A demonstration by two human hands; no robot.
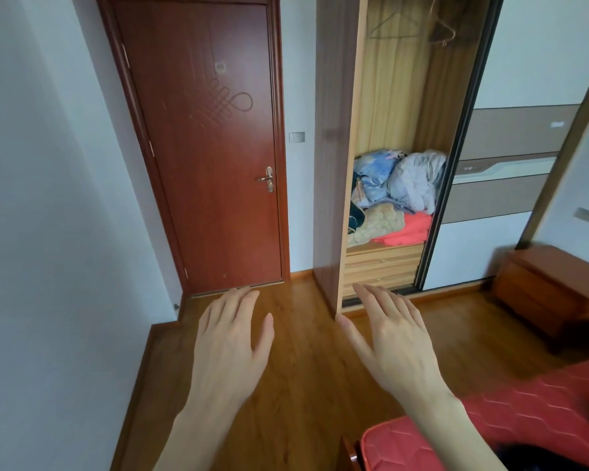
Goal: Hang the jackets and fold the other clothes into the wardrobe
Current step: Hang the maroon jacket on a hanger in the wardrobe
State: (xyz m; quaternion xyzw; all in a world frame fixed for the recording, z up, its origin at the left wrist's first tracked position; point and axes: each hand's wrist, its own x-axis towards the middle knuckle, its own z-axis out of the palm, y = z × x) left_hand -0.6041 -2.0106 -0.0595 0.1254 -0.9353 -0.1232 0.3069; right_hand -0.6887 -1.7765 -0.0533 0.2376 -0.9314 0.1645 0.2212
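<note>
Your left hand (233, 338) and right hand (393, 338) hover palm-down above the wooden floor (306, 385), fingers straight and relaxed, grasping nothing. Ahead, the wardrobe (351, 164) stands open; crumpled clothes (395, 195) lie heaped on its shelf above the drawers, and bare hangers (398, 27) hang on the rail. A red mattress (524, 413) lies at lower right.
</note>
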